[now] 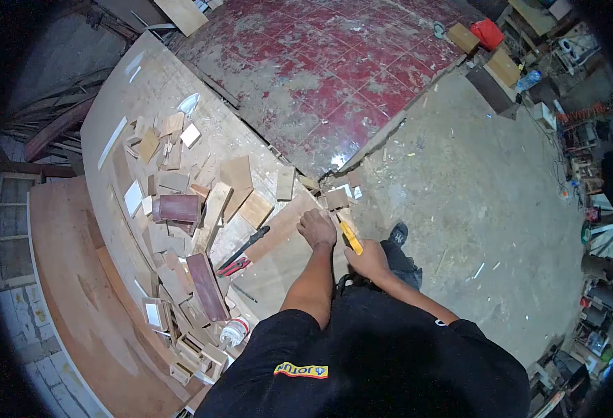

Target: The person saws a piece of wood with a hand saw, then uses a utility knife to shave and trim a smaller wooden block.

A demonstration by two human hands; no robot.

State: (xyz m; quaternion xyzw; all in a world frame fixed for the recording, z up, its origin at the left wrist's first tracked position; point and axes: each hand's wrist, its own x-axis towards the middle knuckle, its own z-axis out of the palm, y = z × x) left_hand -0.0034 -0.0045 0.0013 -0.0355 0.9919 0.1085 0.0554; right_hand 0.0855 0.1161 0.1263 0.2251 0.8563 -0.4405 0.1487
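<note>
My left hand point(318, 228) lies over a thin wooden board point(278, 240) near the bench's right end, its fingers spread and pressing down. Just right of it, my right hand point(369, 260) is closed around the handle of a yellow utility knife point(351, 238). The knife's front end points away from me, at the board's end, where a small brown wood piece point(336, 199) sits. Any blade is too small to make out clearly. Left of my left hand lies a black-bladed hand saw point(254, 239) with a red and black handle point(234, 266).
Wood offcuts point(174, 182) crowd the left part of the light workbench point(111, 97), with a dark reddish block point(207, 285) and a white container point(234, 331) nearer me. A raised red tiled floor point(334, 63) lies beyond. Tools and scraps point(599, 230) line the right side.
</note>
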